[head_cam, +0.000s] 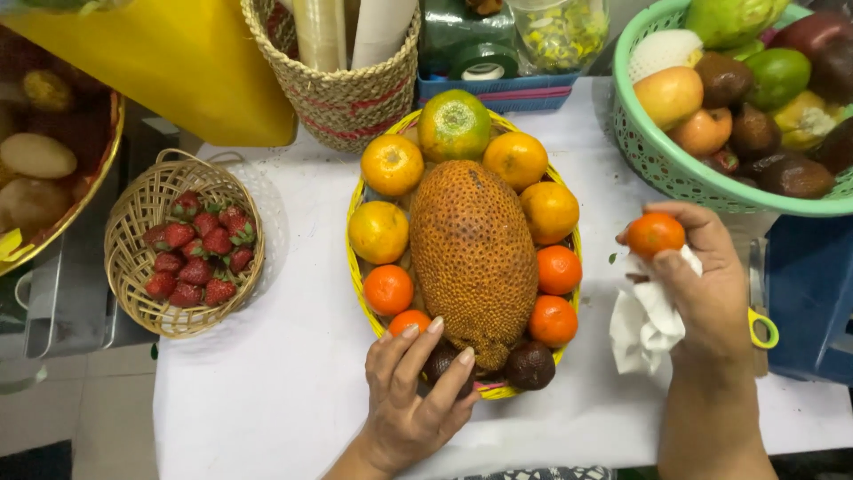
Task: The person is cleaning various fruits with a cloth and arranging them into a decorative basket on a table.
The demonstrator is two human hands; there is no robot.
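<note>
Left hand (410, 396) at the near edge of the yellow basket (359, 271), fingers curled about a dark brown fruit (442, 363); right hand (702, 284) past the basket's right edge, pinching a small orange tangerine (656, 234) at the fingertips, white cloth (644, 324) bunched in the palm; large spiky orange fruit (473, 253) down the basket's middle; strawberry basket (182, 244) near the table's left edge.
</note>
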